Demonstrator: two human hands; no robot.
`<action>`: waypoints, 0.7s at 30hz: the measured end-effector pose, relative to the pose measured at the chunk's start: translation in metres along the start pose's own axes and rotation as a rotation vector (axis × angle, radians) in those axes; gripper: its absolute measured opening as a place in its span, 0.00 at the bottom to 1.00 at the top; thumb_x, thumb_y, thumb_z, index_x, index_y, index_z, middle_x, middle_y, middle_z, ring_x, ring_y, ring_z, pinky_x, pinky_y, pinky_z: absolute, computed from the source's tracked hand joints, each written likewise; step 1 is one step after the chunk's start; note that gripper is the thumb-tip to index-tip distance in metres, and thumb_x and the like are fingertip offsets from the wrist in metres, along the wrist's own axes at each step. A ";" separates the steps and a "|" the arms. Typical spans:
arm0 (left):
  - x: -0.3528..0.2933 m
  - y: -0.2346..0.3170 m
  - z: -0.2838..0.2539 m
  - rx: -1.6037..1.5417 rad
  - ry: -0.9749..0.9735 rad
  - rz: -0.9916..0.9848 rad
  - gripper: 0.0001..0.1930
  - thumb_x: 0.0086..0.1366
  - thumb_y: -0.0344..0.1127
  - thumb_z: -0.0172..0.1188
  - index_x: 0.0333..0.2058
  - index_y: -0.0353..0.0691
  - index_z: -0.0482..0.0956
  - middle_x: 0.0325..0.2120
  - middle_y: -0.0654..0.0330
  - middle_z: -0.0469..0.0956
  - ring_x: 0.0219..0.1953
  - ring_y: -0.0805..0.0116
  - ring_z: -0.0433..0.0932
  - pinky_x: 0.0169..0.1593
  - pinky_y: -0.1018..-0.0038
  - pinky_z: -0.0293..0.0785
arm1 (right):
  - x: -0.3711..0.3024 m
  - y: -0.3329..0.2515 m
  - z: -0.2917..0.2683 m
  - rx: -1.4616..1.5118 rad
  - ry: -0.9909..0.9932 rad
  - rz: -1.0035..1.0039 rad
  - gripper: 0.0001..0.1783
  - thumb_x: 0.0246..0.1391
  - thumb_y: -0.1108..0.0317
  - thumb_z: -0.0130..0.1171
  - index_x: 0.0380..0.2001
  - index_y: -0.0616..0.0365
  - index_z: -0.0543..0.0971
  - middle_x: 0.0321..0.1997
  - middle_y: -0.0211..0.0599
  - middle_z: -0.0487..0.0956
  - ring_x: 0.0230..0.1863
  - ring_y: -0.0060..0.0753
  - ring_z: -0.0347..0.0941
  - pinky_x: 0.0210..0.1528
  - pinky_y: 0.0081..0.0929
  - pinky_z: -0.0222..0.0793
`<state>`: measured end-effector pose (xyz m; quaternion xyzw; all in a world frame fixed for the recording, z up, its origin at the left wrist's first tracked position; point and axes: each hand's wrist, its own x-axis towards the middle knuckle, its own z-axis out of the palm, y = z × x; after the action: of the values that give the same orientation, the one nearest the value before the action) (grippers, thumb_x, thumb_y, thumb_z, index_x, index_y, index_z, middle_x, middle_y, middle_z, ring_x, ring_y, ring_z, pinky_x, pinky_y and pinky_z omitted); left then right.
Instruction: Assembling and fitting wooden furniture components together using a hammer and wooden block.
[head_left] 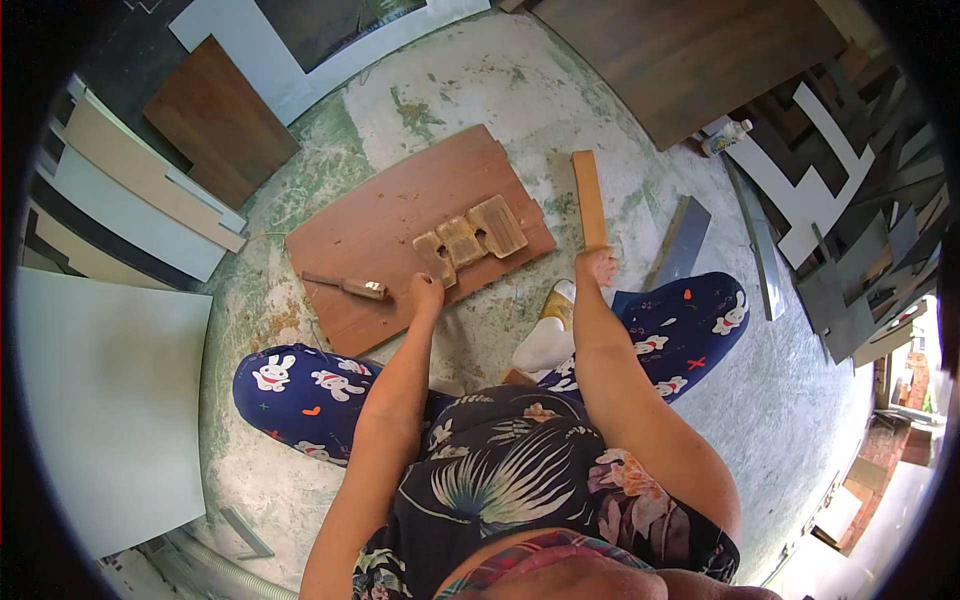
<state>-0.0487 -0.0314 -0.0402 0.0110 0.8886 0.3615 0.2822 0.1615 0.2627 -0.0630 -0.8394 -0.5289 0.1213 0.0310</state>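
A reddish-brown board (380,220) lies on the floor in front of me. On it rests a carved wooden block (460,240) with rounded lobes and gouged hollows. My left hand (426,294) is closed at the block's near left end, its fingertips partly hidden. Just left of that hand, a chisel (346,287) with a wooden handle lies on the board, its blade pointing left. My right hand (599,266) is wrapped round the near end of a flat, light-brown wooden bar (589,195), which extends away from me to the right of the board.
A grey plank (680,240) lies beyond my right knee. Sheets and panels (150,180) lean at the left. A dark brown panel (690,60), a white bottle (727,138) and piled offcuts (850,270) stand at the right. Wood chips dot the board.
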 end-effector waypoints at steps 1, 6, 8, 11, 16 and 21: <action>0.000 0.003 0.006 0.003 -0.010 0.018 0.12 0.56 0.34 0.60 0.37 0.33 0.76 0.37 0.45 0.79 0.42 0.48 0.78 0.46 0.61 0.72 | 0.008 0.007 0.011 -0.014 0.124 -0.031 0.25 0.45 0.50 0.58 0.49 0.36 0.70 0.52 0.37 0.69 0.58 0.41 0.61 0.50 0.57 0.58; -0.010 0.020 0.012 -0.043 -0.088 0.014 0.14 0.56 0.34 0.61 0.40 0.34 0.76 0.39 0.45 0.80 0.44 0.49 0.78 0.48 0.62 0.73 | 0.021 0.021 0.023 -0.159 0.220 -0.094 0.24 0.43 0.52 0.60 0.46 0.37 0.71 0.48 0.39 0.68 0.54 0.43 0.64 0.45 0.58 0.60; -0.007 0.016 0.006 -0.065 -0.096 -0.008 0.15 0.56 0.35 0.61 0.40 0.34 0.77 0.39 0.46 0.80 0.45 0.50 0.78 0.48 0.62 0.73 | 0.009 0.014 0.014 -0.141 0.275 -0.123 0.25 0.42 0.53 0.61 0.47 0.39 0.71 0.49 0.41 0.69 0.54 0.45 0.65 0.46 0.59 0.61; -0.006 0.006 -0.004 -0.094 -0.122 -0.059 0.16 0.56 0.35 0.62 0.42 0.34 0.77 0.40 0.46 0.80 0.45 0.51 0.79 0.49 0.63 0.73 | -0.015 0.005 -0.022 -0.041 -0.018 -0.101 0.28 0.42 0.53 0.62 0.48 0.44 0.71 0.51 0.45 0.73 0.54 0.51 0.69 0.49 0.57 0.63; -0.010 0.003 -0.006 -0.045 -0.128 -0.048 0.16 0.55 0.34 0.62 0.42 0.33 0.77 0.40 0.45 0.80 0.45 0.50 0.79 0.48 0.62 0.73 | -0.064 -0.012 -0.080 -0.001 -0.186 -0.197 0.37 0.40 0.45 0.63 0.51 0.56 0.70 0.50 0.51 0.78 0.53 0.54 0.74 0.53 0.47 0.68; -0.017 0.019 -0.003 -0.035 -0.171 -0.031 0.17 0.54 0.34 0.63 0.42 0.32 0.77 0.41 0.43 0.79 0.46 0.48 0.78 0.48 0.61 0.73 | -0.060 -0.036 -0.097 0.291 -0.314 -0.118 0.43 0.38 0.40 0.63 0.49 0.63 0.70 0.48 0.56 0.78 0.46 0.53 0.77 0.50 0.42 0.71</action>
<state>-0.0389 -0.0233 -0.0180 0.0233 0.8549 0.3702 0.3626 0.1280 0.2323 0.0473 -0.7646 -0.5521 0.3238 0.0761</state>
